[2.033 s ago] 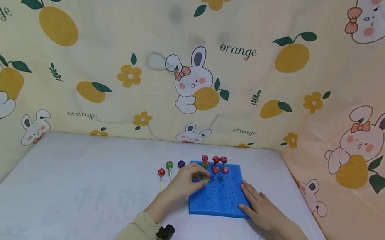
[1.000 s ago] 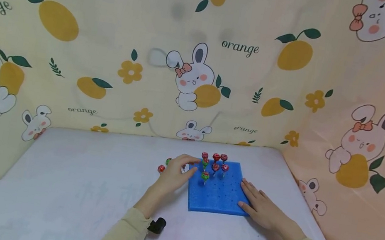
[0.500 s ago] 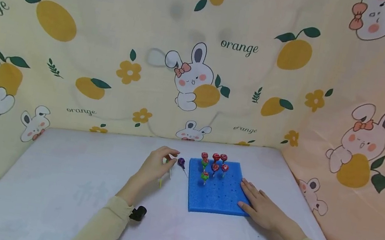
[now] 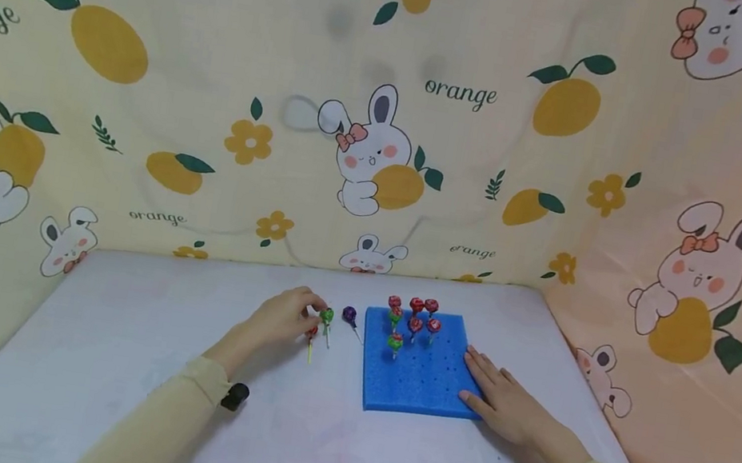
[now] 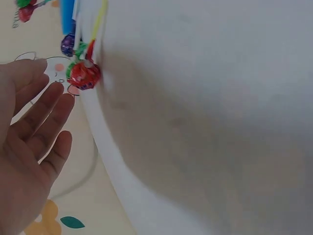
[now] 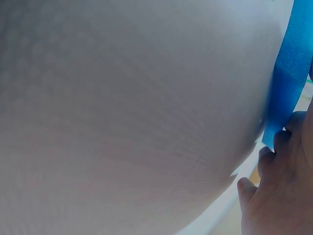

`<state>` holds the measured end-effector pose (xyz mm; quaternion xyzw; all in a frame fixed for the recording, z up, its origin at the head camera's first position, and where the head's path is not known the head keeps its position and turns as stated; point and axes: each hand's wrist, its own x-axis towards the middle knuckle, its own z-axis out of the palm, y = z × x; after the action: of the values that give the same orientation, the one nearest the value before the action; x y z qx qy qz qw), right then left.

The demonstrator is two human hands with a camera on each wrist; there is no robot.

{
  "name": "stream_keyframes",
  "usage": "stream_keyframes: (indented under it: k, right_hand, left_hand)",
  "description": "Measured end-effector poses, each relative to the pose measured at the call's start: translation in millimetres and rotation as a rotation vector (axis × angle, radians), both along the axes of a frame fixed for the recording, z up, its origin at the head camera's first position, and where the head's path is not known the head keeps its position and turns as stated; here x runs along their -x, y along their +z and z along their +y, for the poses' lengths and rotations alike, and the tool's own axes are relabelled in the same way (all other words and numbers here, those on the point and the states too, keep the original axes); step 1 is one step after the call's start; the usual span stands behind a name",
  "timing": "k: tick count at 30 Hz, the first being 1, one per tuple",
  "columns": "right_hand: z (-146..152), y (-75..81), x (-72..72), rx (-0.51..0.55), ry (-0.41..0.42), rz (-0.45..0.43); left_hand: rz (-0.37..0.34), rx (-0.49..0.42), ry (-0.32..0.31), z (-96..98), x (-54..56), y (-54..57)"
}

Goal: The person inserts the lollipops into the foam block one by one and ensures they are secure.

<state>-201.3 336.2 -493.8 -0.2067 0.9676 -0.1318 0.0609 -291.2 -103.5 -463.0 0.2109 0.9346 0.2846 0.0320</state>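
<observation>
My left hand (image 4: 285, 315) is at the red lollipop (image 5: 84, 75), its fingers relaxed and apart from the candy in the left wrist view. That lollipop lies on the table with its yellow stick towards me. Just right of it lie a green lollipop (image 4: 327, 316) and a purple lollipop (image 4: 349, 315). A blue foam board (image 4: 418, 397) with rows of small holes has several red and green lollipops standing upright towards its back left. On the board's right edge rests my right hand (image 4: 511, 407), fingers straight; the right wrist view shows its fingers along the board's blue side.
The white table (image 4: 100, 375) carries all of this. A cream cloth (image 4: 298, 50) printed with rabbits and oranges rises behind the table and along its right side. Black wrist cameras (image 4: 235, 396) sit by both sleeves.
My left hand has let go of the red-and-green lollipop, which now stands in the board, and has moved left to the loose lollipops. The right hand has stayed on the board's edge.
</observation>
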Motion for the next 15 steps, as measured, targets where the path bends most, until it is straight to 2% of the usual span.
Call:
stream_keyframes:
  k: [6,10,15]
  right_hand:
    - [-1.1,3.1,1.4,0.003,-0.006,0.004]
    - [-1.8,4.1,1.9,0.0,-0.004,0.005]
    - [-2.1,3.9,0.7,-0.007,-0.004,-0.009]
  left_hand:
    - [0.029,0.097,-0.07,-4.6,4.6,-1.3]
    - [0.039,0.113,-0.105,-7.3,4.0,-5.6]
    - [0.016,0.11,-0.123,-9.0,0.7,-12.1]
